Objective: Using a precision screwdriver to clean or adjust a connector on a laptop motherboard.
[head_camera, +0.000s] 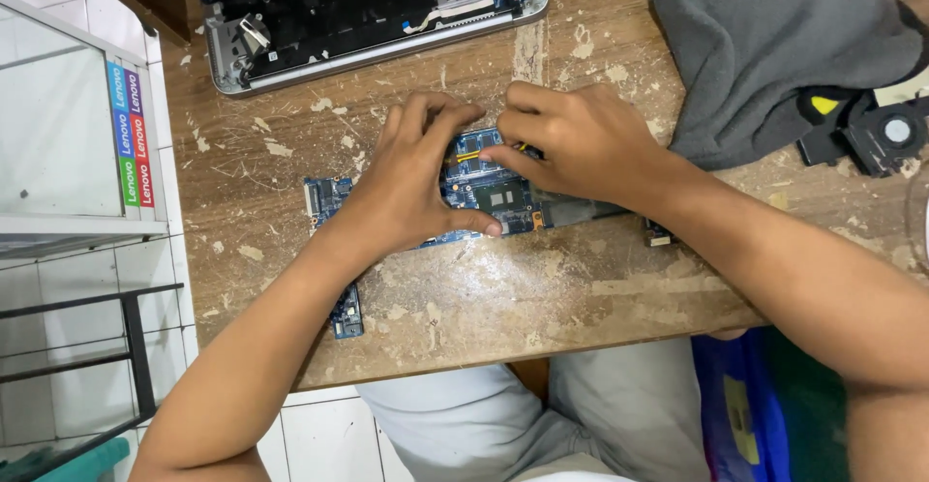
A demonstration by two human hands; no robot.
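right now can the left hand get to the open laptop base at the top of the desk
Probably yes: the left hand rests on the blue circuit board, and only bare worn desk lies between it and the open laptop base.

Table: worn wooden top [484, 298], its varnish scratched and flaking in pale patches.
Floor: white tiles [319, 438] with grey grout.
Left side: glass-fronted white cabinet [58, 124]; black metal frame [131, 346] below it.
Light: even, soft.
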